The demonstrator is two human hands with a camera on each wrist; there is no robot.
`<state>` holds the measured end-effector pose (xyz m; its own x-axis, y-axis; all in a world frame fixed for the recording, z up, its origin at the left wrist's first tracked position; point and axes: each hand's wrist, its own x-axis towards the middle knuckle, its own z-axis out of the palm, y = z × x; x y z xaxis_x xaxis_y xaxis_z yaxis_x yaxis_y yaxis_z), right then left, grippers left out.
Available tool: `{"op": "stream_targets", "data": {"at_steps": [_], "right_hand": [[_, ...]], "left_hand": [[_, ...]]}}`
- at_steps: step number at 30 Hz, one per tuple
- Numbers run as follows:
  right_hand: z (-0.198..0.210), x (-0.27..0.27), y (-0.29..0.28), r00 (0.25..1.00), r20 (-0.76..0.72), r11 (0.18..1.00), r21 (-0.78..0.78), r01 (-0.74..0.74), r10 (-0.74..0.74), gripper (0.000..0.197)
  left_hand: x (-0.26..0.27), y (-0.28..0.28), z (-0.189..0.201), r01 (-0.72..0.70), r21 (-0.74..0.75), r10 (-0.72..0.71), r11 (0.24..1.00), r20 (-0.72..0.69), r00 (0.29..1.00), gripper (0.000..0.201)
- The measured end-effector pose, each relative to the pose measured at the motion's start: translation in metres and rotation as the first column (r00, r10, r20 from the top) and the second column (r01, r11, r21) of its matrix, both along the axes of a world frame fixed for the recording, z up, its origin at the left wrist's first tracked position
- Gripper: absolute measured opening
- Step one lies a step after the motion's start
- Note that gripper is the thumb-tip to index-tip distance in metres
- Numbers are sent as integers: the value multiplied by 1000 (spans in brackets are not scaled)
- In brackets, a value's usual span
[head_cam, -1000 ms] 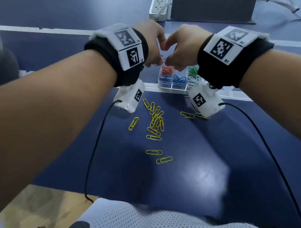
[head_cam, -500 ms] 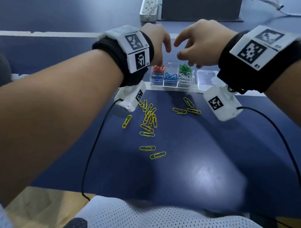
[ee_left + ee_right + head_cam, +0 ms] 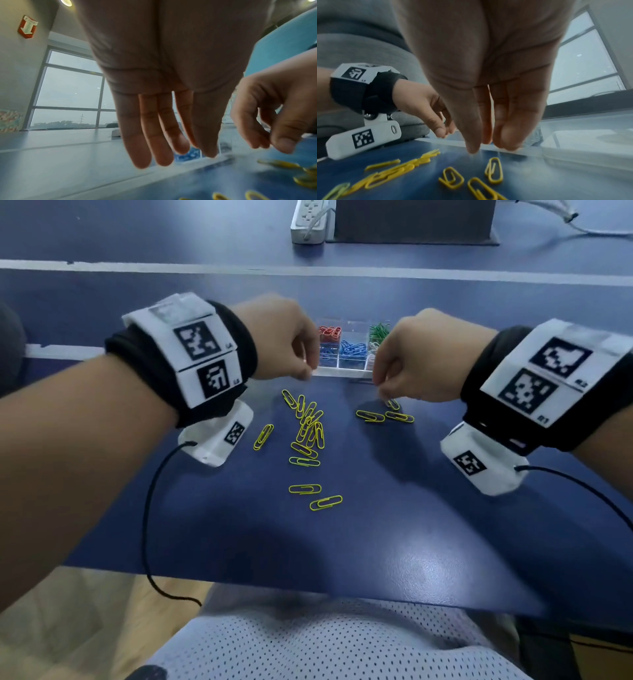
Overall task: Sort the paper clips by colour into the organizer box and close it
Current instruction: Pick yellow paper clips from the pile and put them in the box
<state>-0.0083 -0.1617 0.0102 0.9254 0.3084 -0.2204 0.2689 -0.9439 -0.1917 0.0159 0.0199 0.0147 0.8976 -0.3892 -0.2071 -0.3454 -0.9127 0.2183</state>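
Head view: the box stands open at the far side of the tabletop, between the two hands. Red, blue and green clips already lie in separate compartments. Only yellow clips remain loose, most in a cluster near the left hand, three just beside the right hand. Judged well advanced: yellow sorting and closing are left. The right hand covers the box's right part, so the yellow compartment and lid cannot be made out.

Left wrist view: the left fingers hang straight and released, holding nothing. Motion blur obscures the box behind them.

Right wrist view: the right fingers point down, tips bunched just above a clip; nothing is grasped yet.
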Motion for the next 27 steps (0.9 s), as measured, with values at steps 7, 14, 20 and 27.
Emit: {"op": "stream_targets", "data": {"at_steps": [7, 14, 20, 27], "right_hand": [[-10, -7, 5, 1000, -27, 998, -70, 1, -2, 18], [-4, -12, 3, 999, -48, 1000, -12, -14, 13, 23], [0, -22, -3, 997, -65, 999, -21, -42, 40, 17], [-3, -29, 1, 997, -35, 991, -117, -71, 68, 16]], "left_hand": [[-14, 11, -8, 46, 88, -41, 995, -53, 998, 23], [-16, 10, -14, 94, 199, -100, 976, 18, 995, 10], [-18, 14, -7, 71, 154, -70, 985, -13, 997, 15], [-21, 20, -13, 47, -30, -49, 998, -80, 996, 20]]}}
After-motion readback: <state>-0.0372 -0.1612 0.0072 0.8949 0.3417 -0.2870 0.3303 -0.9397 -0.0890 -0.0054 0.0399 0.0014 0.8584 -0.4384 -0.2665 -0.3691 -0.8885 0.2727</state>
